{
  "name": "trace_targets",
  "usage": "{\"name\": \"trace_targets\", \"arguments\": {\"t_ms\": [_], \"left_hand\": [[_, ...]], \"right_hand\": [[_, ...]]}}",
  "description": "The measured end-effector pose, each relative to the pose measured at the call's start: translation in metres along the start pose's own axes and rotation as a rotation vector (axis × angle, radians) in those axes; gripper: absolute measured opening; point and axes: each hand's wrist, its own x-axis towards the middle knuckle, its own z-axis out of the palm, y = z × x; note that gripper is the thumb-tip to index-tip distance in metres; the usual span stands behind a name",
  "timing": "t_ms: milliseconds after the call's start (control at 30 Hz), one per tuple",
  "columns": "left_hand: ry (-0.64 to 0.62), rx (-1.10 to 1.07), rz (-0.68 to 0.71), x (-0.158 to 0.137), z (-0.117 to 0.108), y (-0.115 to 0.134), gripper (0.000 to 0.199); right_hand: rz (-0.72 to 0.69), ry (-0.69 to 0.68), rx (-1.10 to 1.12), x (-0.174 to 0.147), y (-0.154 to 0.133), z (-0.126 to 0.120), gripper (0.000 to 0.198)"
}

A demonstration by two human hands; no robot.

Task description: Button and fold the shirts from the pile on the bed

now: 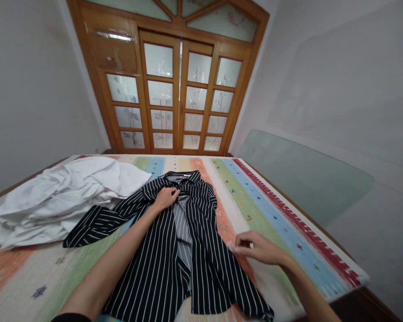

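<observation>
A black shirt with white stripes (157, 264) lies spread front up on the bed, its collar toward the far side and its front parted, showing the grey inside. My left hand (166, 198) is closed on the shirt's front edge just below the collar, thumb and fingers pinched together. One sleeve stretches out to the left; the other lies down along the right side. Close beside that right sleeve, my right hand (260, 247) hovers with loosely curled fingers and a gap inside the curl. No cloth shows in it.
Crumpled white cloth (77, 192) is heaped on the left of the bed, touching the left sleeve. The bed has a colourful striped cover (255, 197). Beyond it stand wooden doors with glass panes (159, 94). A pale green panel (305, 165) is at the right wall.
</observation>
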Motion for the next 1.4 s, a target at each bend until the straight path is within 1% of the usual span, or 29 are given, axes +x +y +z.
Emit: {"name": "trace_targets", "arguments": {"t_ms": [100, 167, 200, 233, 300, 367, 433, 500, 533, 633, 733, 833, 900, 1000, 1100, 1167, 1233, 1300, 1400], "left_hand": [[0.027, 0.020, -0.048, -0.007, -0.009, -0.003, 0.041], [0.053, 0.035, -0.059, -0.011, -0.013, -0.007, 0.044], [0.077, 0.039, -0.055, -0.012, -0.015, -0.010, 0.042], [0.109, 0.041, -0.046, -0.013, -0.016, -0.013, 0.039], [0.187, 0.040, -0.024, -0.012, -0.017, -0.020, 0.033], [0.241, 0.032, -0.001, -0.010, -0.017, -0.026, 0.036], [0.244, 0.013, -0.005, -0.005, -0.015, -0.031, 0.042], [0.206, -0.015, -0.052, 0.003, -0.012, -0.032, 0.047], [0.180, -0.033, -0.092, 0.007, -0.010, -0.032, 0.048], [0.103, -0.076, -0.193, 0.021, -0.004, -0.029, 0.053], [0.059, -0.067, -0.199, 0.034, 0.005, -0.023, 0.055], [0.019, -0.041, -0.171, 0.044, 0.014, -0.016, 0.049], [-0.001, -0.021, -0.158, 0.049, 0.018, -0.012, 0.040], [-0.007, -0.009, -0.155, 0.055, 0.020, -0.008, 0.027], [0.018, -0.013, -0.182, 0.058, 0.019, -0.007, 0.025], [0.045, -0.008, -0.216, 0.060, 0.018, -0.009, 0.026], [0.077, -0.006, -0.247, 0.060, 0.017, -0.012, 0.028], [0.109, -0.008, -0.267, 0.061, 0.018, -0.015, 0.029], [0.132, -0.002, -0.278, 0.061, 0.021, -0.017, 0.028]], "right_hand": [[0.003, 0.256, -0.047, 0.049, 0.025, -0.009, 0.030], [0.075, 0.418, -0.092, 0.083, 0.045, -0.012, 0.022], [0.122, 0.492, -0.117, 0.100, 0.054, -0.014, 0.021], [0.152, 0.557, -0.149, 0.115, 0.062, -0.015, 0.026], [0.163, 0.640, -0.201, 0.142, 0.073, -0.018, 0.032], [0.113, 0.626, -0.182, 0.164, 0.077, -0.020, 0.028], [0.023, 0.542, -0.053, 0.183, 0.075, -0.021, 0.024], [-0.062, 0.478, 0.144, 0.197, 0.070, -0.020, 0.024], [-0.087, 0.472, 0.240, 0.203, 0.068, -0.019, 0.024], [-0.126, 0.506, 0.422, 0.218, 0.061, -0.011, 0.023], [-0.141, 0.520, 0.467, 0.227, 0.057, 0.000, 0.018], [-0.087, 0.505, 0.426, 0.233, 0.054, 0.008, 0.012], [-0.082, 0.487, 0.361, 0.233, 0.051, 0.008, 0.014], [-0.143, 0.485, 0.175, 0.228, 0.046, -0.001, 0.019], [-0.196, 0.509, -0.095, 0.216, 0.040, -0.019, 0.024], [-0.205, 0.542, -0.316, 0.205, 0.038, -0.033, 0.029], [-0.148, 0.596, -0.554, 0.192, 0.037, -0.047, 0.034], [-0.015, 0.663, -0.771, 0.178, 0.038, -0.060, 0.036], [0.212, 0.745, -1.008, 0.158, 0.043, -0.076, 0.031]]}}
